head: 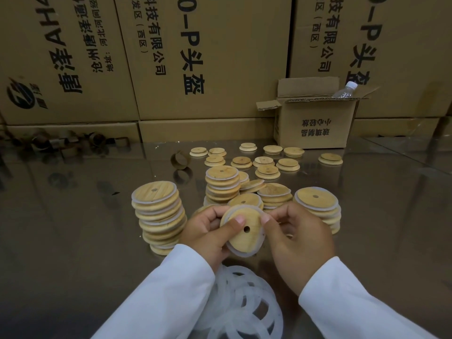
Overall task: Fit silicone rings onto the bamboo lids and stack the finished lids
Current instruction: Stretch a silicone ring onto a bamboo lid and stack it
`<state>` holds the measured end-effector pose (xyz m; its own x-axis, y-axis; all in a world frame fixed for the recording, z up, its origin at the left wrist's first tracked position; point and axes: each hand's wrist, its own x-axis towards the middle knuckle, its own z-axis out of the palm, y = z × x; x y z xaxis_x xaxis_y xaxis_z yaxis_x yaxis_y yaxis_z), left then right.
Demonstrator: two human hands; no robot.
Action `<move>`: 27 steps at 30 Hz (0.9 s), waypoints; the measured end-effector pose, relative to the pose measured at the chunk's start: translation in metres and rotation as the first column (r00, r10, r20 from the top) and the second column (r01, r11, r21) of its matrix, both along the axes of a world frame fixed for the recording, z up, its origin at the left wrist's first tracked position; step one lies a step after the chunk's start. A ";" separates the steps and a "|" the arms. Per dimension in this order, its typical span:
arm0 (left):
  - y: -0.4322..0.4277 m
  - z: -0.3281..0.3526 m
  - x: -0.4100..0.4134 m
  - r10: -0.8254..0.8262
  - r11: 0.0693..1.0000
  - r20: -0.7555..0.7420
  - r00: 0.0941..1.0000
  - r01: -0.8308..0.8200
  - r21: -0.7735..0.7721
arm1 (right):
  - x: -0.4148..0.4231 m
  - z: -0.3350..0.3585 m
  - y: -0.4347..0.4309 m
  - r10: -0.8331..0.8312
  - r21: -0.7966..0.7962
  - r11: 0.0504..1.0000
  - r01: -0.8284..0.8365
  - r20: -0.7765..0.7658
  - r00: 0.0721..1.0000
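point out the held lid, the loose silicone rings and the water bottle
held lid (245, 241): head view, wood below its hole
loose silicone rings (228, 293): head view, a ring mid-pile
water bottle (343, 93): head view, clear body

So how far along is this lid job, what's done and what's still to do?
Done: several stacks of ringed lids, the tallest stack on the left. In hand: the left hand and right hand grip one lid, its ring around the rim, seemingly being seated. Left: about a dozen bare lids lie singly farther back, and a pile of loose rings sits near the sleeves.
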<state>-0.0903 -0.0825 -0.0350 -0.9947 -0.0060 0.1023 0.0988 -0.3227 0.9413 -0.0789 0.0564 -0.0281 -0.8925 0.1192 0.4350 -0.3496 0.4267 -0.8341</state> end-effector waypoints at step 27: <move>-0.011 0.002 0.000 0.047 0.986 -0.098 0.994 -0.062 -0.152 | 0.006 0.002 -0.007 0.090 -0.088 0.992 -0.087 0.027 0.996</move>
<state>-0.0906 -0.0939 -0.0328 -0.9794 -0.0365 0.1986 0.2019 -0.1657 0.9653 -0.0734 0.0491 -0.0263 -0.9141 0.0750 0.3984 -0.3562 0.3206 -0.8777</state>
